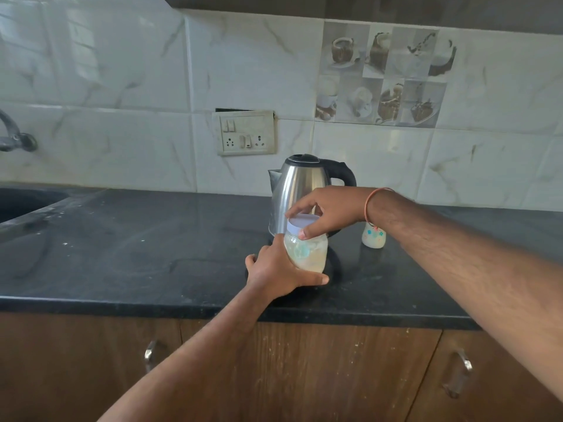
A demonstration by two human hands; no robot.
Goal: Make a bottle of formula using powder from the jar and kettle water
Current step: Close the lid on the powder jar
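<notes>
A clear plastic jar (307, 252) of pale powder is held above the black counter (122, 254), in front of the steel kettle (300, 190). My left hand (275, 269) grips the jar's body from the left and below. My right hand (327, 213) grips its white lid (303, 222) from above, thumb on the lid's front edge. A small baby bottle (373, 237) with flower prints stands on the counter to the right of the kettle, partly hidden behind my right wrist. The kettle's lid is closed and its black base shows under the jar.
A sink (27, 202) lies at the counter's far left with a tap (15, 135) above it. A switch and socket plate (246, 132) sits on the tiled wall behind the kettle. Wooden cabinet doors with metal handles (457, 373) run below the counter edge.
</notes>
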